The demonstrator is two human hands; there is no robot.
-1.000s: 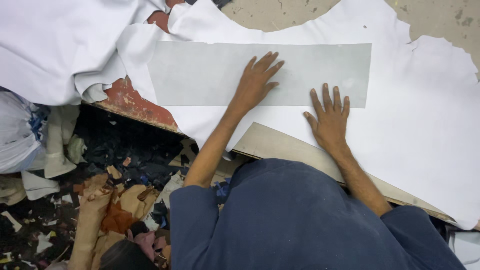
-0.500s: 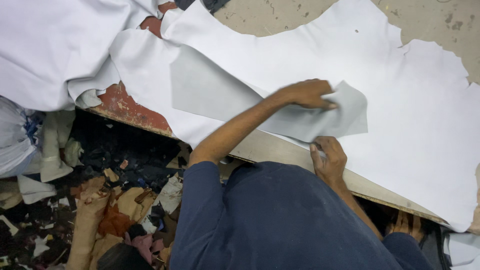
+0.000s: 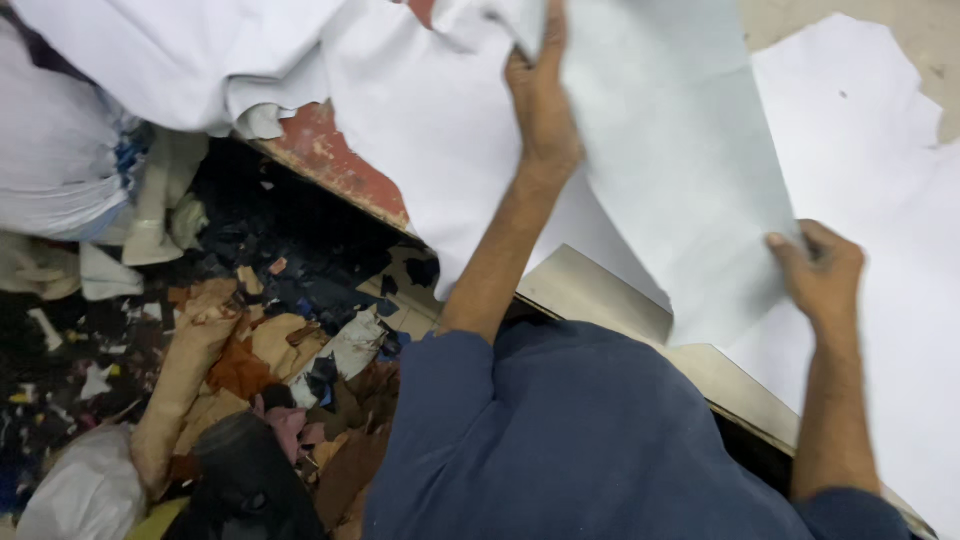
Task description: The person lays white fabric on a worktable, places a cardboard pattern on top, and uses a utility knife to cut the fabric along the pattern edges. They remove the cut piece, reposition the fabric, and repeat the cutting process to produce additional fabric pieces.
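- A long, pale grey rectangular sheet of thin, stiff material [image 3: 680, 170] was raised off the worktop and tilted, running from the upper middle of the view down to the lower right.
- The left hand [image 3: 540, 100] gripped the sheet's upper edge, fingers curled over it, the forearm stretched up and away from the body.
- The right hand [image 3: 822, 272] pinched the sheet's lower right corner, thumb on the near face and fingers closed behind it.
- Beneath the sheet lay a large white hide with irregular, wavy edges [image 3: 860, 150], spread flat across the worktop and draping over its near edge.
- The worktop's pale metal edge [image 3: 600, 290] showed as a slanted strip just below the sheet, close to the person's chest.
- A worn red patch of the worktop's surface [image 3: 335, 165] was bare to the left, between the hide and a heap of further white hides [image 3: 150, 60] piled at the upper left.
- The person's dark blue short-sleeved shirt [image 3: 580, 440] filled the lower middle.
- On the floor to the left lay a litter of brown, tan, black and white leather offcuts [image 3: 250, 360], with a white plastic bag [image 3: 85, 495] at the bottom left corner.
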